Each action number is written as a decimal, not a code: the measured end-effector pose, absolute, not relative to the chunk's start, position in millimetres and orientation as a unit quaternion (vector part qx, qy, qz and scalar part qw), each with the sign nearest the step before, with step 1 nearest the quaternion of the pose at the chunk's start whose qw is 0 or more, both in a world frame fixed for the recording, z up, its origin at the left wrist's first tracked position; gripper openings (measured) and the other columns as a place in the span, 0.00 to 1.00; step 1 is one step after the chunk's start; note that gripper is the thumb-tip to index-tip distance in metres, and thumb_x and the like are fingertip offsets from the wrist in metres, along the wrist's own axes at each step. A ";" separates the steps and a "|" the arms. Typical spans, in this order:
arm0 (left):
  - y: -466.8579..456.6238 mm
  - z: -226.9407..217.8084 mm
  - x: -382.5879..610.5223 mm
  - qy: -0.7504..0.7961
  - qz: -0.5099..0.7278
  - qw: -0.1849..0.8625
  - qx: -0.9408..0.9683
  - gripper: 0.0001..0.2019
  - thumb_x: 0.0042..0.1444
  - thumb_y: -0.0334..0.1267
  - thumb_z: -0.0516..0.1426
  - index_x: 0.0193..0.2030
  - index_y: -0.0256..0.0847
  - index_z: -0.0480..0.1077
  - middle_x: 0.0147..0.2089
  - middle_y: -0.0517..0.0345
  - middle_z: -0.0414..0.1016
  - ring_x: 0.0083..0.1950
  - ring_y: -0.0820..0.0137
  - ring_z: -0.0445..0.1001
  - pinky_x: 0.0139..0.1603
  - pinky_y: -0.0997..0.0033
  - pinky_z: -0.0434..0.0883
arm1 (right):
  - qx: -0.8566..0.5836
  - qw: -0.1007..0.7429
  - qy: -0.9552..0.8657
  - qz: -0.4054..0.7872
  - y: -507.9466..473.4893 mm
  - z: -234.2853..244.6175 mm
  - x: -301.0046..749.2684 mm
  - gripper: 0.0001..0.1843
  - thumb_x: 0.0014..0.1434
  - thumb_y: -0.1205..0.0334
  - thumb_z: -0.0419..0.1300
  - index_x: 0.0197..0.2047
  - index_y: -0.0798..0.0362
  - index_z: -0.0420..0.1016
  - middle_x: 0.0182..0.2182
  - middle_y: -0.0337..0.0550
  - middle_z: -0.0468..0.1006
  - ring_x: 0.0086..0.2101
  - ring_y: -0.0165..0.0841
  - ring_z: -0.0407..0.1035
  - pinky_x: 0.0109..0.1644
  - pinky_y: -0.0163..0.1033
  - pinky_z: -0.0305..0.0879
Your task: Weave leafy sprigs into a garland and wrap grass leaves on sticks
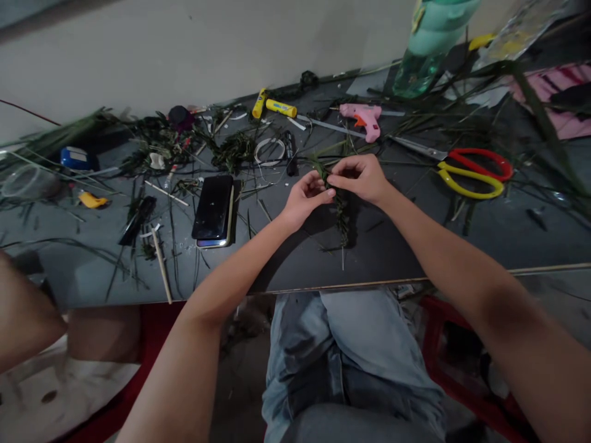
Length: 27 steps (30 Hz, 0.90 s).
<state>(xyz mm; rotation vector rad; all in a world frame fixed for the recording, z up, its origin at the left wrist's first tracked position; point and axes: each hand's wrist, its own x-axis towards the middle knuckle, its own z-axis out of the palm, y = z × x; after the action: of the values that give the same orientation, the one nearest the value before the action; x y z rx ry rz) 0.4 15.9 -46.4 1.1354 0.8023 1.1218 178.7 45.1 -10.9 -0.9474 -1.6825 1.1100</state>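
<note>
Between my two hands is a braided length of green grass blades (340,215), its tail hanging down toward me over the dark table. My left hand (307,198) pinches it from the left with thumb and fingers. From the right, my right hand (359,177) grips the upper part of the braid, thumb and forefinger closed on it. Loose blades stick out above the fingers. A thin pale strand pokes from the braid's lower end. The fingertips partly hide the spot where both hands meet.
Scissors (471,172) with red and yellow handles lie to the right. A pink glue gun (362,118) and a green bottle (429,46) stand farther back. Two stacked phones (213,208), a black marker (290,152) and scattered grass lie leftward. Another person's arm (25,314) is at far left.
</note>
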 end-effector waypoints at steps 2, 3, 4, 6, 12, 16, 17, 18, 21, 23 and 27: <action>15.4 -42.2 -0.8 0.354 0.502 0.620 0.488 0.21 0.50 0.50 0.70 0.45 0.42 0.74 0.42 0.57 0.76 0.44 0.71 0.76 0.42 0.70 0.79 | -0.372 0.427 -0.680 0.465 45.2 -9.7 181.4 0.24 0.42 0.42 0.75 0.26 0.53 0.74 0.23 0.39 0.72 0.24 0.26 0.62 0.28 0.36 0.61; 16.0 -40.3 -1.6 0.360 0.509 0.614 0.484 0.20 0.53 0.53 0.68 0.45 0.43 0.74 0.42 0.56 0.76 0.44 0.71 0.76 0.39 0.72 0.79 | -0.370 0.412 -0.682 0.478 45.3 -9.7 182.0 0.24 0.41 0.42 0.75 0.26 0.53 0.74 0.22 0.38 0.71 0.23 0.26 0.61 0.26 0.35 0.60; 16.8 -38.6 -2.5 0.369 0.515 0.606 0.481 0.19 0.54 0.54 0.66 0.45 0.43 0.75 0.42 0.56 0.77 0.43 0.72 0.75 0.37 0.73 0.78 | -0.369 0.395 -0.684 0.490 45.5 -10.0 182.0 0.24 0.41 0.42 0.75 0.26 0.53 0.74 0.21 0.37 0.70 0.22 0.25 0.61 0.25 0.35 0.58; 18.7 -36.6 -3.6 0.392 0.523 0.586 0.479 0.17 0.55 0.54 0.66 0.42 0.44 0.76 0.42 0.57 0.78 0.39 0.73 0.74 0.33 0.75 0.75 | -0.368 0.354 -0.692 0.511 46.0 -9.7 180.6 0.24 0.41 0.42 0.75 0.26 0.53 0.76 0.18 0.36 0.69 0.19 0.25 0.60 0.23 0.35 0.56; 18.7 -38.0 -1.2 0.405 0.530 0.556 0.496 0.10 0.56 0.47 0.66 0.36 0.42 0.78 0.39 0.58 0.80 0.34 0.76 0.71 0.36 0.75 0.72 | -0.525 0.239 -0.738 0.351 48.6 25.5 210.1 0.17 0.53 0.48 0.72 0.28 0.54 0.82 0.22 0.42 0.78 0.23 0.28 0.65 0.29 0.37 0.57; 20.7 -41.9 -1.3 0.414 0.517 0.549 0.509 0.09 0.56 0.45 0.66 0.33 0.41 0.77 0.39 0.58 0.81 0.35 0.75 0.71 0.43 0.72 0.72 | -0.695 0.218 -0.681 0.074 45.3 52.8 291.4 0.12 0.54 0.55 0.73 0.35 0.54 0.83 0.32 0.52 0.82 0.32 0.30 0.70 0.41 0.42 0.61; 22.2 -43.2 -1.6 0.414 0.517 0.553 0.506 0.10 0.55 0.45 0.67 0.32 0.41 0.77 0.39 0.58 0.81 0.35 0.75 0.72 0.44 0.72 0.73 | -0.715 0.209 -0.665 0.049 42.7 53.0 312.5 0.15 0.51 0.54 0.75 0.37 0.55 0.82 0.34 0.55 0.83 0.32 0.30 0.70 0.41 0.42 0.62; 23.9 -44.6 -1.8 0.411 0.518 0.560 0.499 0.10 0.53 0.45 0.68 0.32 0.41 0.77 0.38 0.58 0.82 0.35 0.75 0.73 0.45 0.71 0.73 | -0.726 0.185 -0.659 0.055 39.2 50.5 331.1 0.21 0.47 0.54 0.78 0.40 0.55 0.81 0.36 0.56 0.83 0.33 0.31 0.71 0.42 0.42 0.62; 28.8 -48.1 -2.6 0.402 0.525 0.594 0.458 0.13 0.47 0.44 0.71 0.35 0.40 0.78 0.37 0.58 0.82 0.36 0.75 0.76 0.46 0.70 0.75 | -0.744 0.150 -0.639 0.122 26.4 32.8 365.8 0.27 0.40 0.57 0.81 0.43 0.53 0.78 0.41 0.62 0.82 0.35 0.33 0.71 0.41 0.44 0.61; 30.8 -48.7 -3.3 0.406 0.525 0.612 0.430 0.15 0.44 0.40 0.72 0.37 0.40 0.78 0.36 0.59 0.82 0.37 0.75 0.77 0.46 0.70 0.76 | -0.761 0.152 -0.622 0.106 20.0 20.6 373.9 0.24 0.47 0.57 0.78 0.45 0.52 0.77 0.42 0.63 0.81 0.31 0.31 0.67 0.38 0.44 0.59; 30.8 -45.6 -5.1 0.402 0.519 0.619 0.431 0.14 0.45 0.33 0.71 0.39 0.41 0.77 0.37 0.61 0.80 0.38 0.76 0.77 0.48 0.71 0.75 | -0.807 0.098 -0.582 0.030 24.3 7.5 381.8 0.19 0.52 0.57 0.75 0.43 0.54 0.76 0.39 0.62 0.80 0.23 0.24 0.48 0.33 0.44 0.50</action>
<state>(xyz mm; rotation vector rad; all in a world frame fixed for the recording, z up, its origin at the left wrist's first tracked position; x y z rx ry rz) -5.1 30.8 -45.6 0.9926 0.9254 1.1932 381.8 24.3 7.5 -2.3885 -1.7214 0.0902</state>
